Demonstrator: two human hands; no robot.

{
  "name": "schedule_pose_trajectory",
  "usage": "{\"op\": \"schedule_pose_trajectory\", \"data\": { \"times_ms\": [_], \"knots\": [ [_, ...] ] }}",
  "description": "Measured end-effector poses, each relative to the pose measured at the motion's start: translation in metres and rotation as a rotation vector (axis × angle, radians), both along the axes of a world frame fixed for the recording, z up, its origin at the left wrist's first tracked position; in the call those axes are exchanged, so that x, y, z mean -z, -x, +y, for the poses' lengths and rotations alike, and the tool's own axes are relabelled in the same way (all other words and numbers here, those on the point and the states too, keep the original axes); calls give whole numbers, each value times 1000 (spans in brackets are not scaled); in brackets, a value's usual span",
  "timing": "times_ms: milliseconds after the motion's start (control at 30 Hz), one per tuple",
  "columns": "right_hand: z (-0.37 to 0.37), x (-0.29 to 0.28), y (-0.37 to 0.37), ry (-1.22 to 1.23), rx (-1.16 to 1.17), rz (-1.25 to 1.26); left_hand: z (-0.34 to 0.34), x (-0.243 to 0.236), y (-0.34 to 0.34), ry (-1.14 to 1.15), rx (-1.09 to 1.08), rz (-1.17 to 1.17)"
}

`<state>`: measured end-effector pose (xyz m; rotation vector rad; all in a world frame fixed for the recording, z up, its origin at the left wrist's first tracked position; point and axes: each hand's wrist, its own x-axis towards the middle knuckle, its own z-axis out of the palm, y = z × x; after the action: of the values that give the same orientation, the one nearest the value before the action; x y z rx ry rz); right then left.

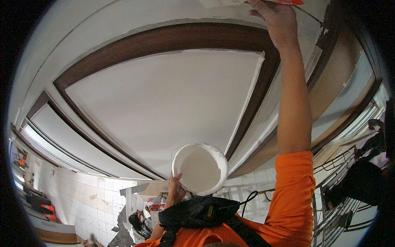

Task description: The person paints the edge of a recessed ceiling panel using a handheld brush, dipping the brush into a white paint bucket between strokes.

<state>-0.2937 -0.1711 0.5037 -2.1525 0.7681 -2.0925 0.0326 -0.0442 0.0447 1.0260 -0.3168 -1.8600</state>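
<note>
My left hand [176,188] grips the rim of a white bucket [224,164], held in front of my body with its mouth facing up. Pale, smooth filler coats the inside of the bucket. Stretched high up, my right hand [275,16] is closed around a putty knife [291,2] against the white surface at the top edge of the picture. Only a red part and a pale part of the knife show; the rest is cut off. Below that hand runs a dark brown wooden frame [181,39] around a large white panel [164,99].
Farther left is a narrower framed panel [66,127]. Brown boards [333,94] stand at right. Metal scaffold or ladder parts [329,214] and dark items lie at the lower right. Below are a white tiled floor [96,201], scattered tools and red cones [48,212].
</note>
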Motion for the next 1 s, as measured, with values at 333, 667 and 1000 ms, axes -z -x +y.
{"op": "schedule_pose_trajectory", "data": {
  "times_ms": [333,667,1000],
  "knots": [
    [-2,7,22,-31,67,52,0,-1,1,18,-31,-16],
    [15,1,20,13,75,-21,0,-3,1,-17,-17,-33],
    [0,9,21,-54,111,51,2,-16,7,18,-30,-81]
  ]
}}
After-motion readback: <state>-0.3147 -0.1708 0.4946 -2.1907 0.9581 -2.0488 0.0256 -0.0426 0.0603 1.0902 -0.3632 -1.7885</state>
